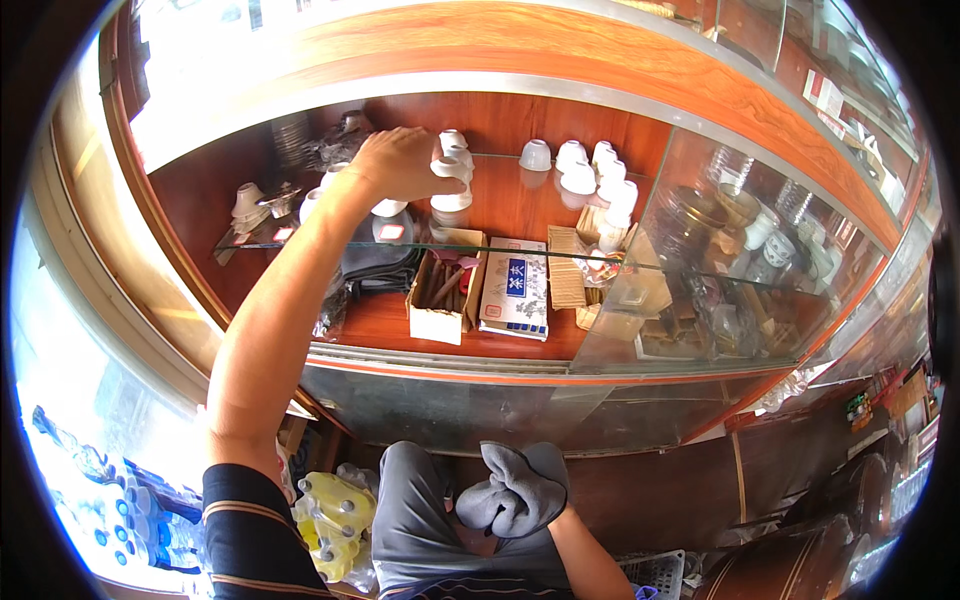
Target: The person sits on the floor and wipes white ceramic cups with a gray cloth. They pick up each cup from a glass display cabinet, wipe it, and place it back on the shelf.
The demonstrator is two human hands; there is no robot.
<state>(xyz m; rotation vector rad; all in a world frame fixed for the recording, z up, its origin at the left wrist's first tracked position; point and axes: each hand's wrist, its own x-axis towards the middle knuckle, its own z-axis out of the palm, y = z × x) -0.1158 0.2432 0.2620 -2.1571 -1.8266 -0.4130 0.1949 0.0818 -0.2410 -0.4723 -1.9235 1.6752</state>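
My left hand reaches over the glass shelf in the cabinet. Its fingers and thumb close around a small white cup; part of the grip is hidden behind the hand. Close to it are more white cups, one behind and another in front. Low in the view, between my knees, a grey cloth wraps my right hand, hiding its fingers; the wrist shows below it.
More white cups stand right on the glass shelf. Beneath sit an open cardboard box and a white printed box. A sliding glass pane covers the cabinet's right side. Yellow bottles are by my left leg.
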